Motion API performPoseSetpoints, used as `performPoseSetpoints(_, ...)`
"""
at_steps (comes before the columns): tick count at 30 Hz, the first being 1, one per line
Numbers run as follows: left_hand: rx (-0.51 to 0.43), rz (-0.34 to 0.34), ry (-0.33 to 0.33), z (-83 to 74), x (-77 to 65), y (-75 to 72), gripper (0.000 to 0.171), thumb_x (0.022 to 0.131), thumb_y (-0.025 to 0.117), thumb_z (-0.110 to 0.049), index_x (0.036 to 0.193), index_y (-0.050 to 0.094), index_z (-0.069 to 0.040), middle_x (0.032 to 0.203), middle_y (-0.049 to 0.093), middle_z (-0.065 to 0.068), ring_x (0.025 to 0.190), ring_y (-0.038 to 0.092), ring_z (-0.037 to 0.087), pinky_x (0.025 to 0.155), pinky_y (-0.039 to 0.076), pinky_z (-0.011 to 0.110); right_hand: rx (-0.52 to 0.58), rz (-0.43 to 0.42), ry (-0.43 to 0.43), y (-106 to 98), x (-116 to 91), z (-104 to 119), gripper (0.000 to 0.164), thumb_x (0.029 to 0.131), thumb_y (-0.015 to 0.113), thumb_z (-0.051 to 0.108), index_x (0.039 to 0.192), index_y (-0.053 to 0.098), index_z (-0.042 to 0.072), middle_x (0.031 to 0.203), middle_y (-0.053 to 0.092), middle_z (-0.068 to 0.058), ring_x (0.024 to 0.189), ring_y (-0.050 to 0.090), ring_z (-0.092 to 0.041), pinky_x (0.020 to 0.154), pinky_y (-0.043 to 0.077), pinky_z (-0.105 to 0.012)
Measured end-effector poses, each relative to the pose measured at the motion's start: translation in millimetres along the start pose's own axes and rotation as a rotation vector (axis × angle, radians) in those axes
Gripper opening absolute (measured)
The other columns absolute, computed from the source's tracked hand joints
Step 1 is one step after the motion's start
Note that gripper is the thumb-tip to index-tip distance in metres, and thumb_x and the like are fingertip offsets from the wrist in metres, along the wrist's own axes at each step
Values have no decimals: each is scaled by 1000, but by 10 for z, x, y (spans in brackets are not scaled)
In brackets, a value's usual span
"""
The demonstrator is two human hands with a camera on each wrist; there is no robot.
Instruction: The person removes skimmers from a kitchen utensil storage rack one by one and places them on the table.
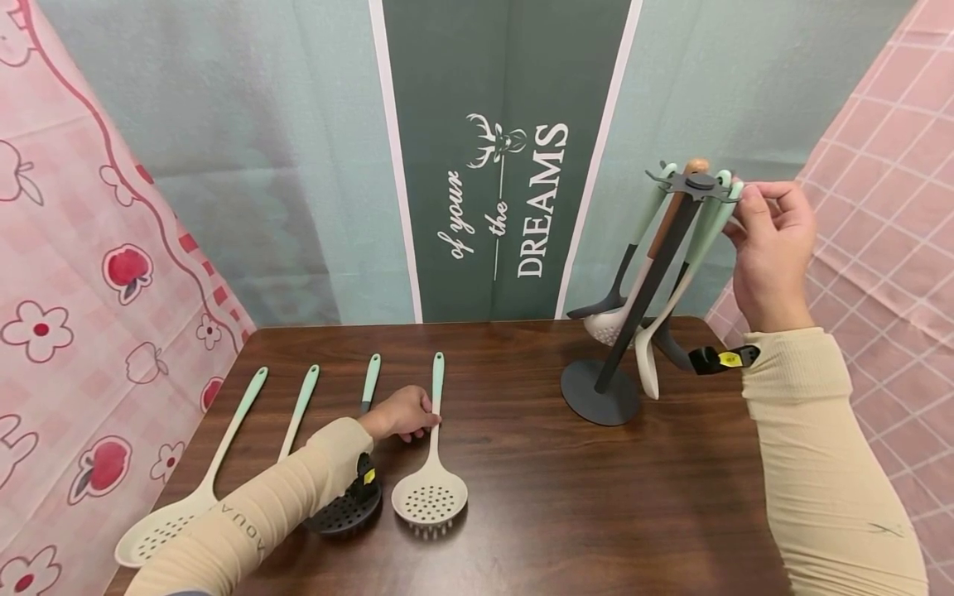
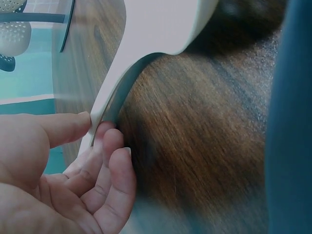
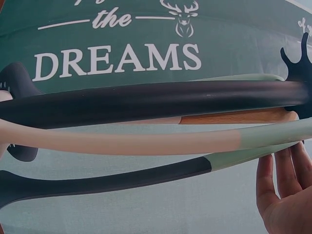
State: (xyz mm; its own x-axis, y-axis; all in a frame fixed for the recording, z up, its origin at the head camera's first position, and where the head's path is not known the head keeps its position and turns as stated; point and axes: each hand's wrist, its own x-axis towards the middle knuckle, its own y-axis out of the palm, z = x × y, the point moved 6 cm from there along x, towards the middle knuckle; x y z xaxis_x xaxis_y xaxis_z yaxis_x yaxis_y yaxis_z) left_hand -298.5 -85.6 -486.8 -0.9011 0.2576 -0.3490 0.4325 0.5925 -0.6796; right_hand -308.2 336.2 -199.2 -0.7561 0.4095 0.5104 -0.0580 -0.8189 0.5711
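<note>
In the head view, your left hand (image 1: 406, 414) pinches the strainer (image 1: 431, 497) by its pale shaft, just below the green handle; the strainer lies on the tabletop (image 1: 537, 497), right of the dark skimmer (image 1: 346, 513). Your right hand (image 1: 778, 248), well apart, appears to pinch the top of the green handle of the ladle (image 1: 647, 364), which hangs down at the rack (image 1: 585, 397). Steady that end against its hook and ease off only when the hook bears the weight; I cannot tell whether it is seated. In the left wrist view, the shaft lies between your thumb and fingers, the head beyond them; a light, level grip should stop it tipping. In the right wrist view, the ladle's shaft runs leftward from your fingers above a dark utensil (image 3: 122, 183), so take care not to knock that.
</note>
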Motion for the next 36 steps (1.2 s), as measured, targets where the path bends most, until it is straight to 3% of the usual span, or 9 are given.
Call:
performPoseSetpoints(12,-3,18,-33,19,20,-2,19,96,71,-14,86,57,-7,69,63,6,62,61,13,54,55,28,6,1,12,5,10,-3,13,92,70,-5,96,58,-10,99,70,-20,81,71,-25,65,57,-28)
performPoseSetpoints(15,-9,18,-33,22,20,3,20,96,71,-13,86,56,-7,68,62,6,61,61,13,52,54,28,14,3,32,10,16,-10,11,96,65,-2,100,57,-9,96,69,-20,78,69,-24,65,55,-28)
performPoseSetpoints(21,-11,23,-28,22,14,1,20,96,72,-13,86,55,-7,68,62,6,61,61,13,52,54,27,-12,-4,126,12,70,-27,19,106,52,9,115,59,-7,98,68,-17,75,65,-21,60,50,-26)
performPoseSetpoints(27,-11,21,-24,2,-5,-20,21,96,72,-13,85,55,-6,67,62,6,61,60,12,52,54,28,24,-4,228,28,119,-36,26,108,45,6,119,64,-8,98,70,-17,76,68,-22,59,54,-27)
performPoseSetpoints(36,-14,24,-13,0,-21,-29,19,97,70,-14,85,57,-7,73,64,5,61,60,12,53,54,28,69,38,348,48,118,-97,23,105,51,2,118,68,-8,94,73,-16,78,67,-21,66,54,-30)
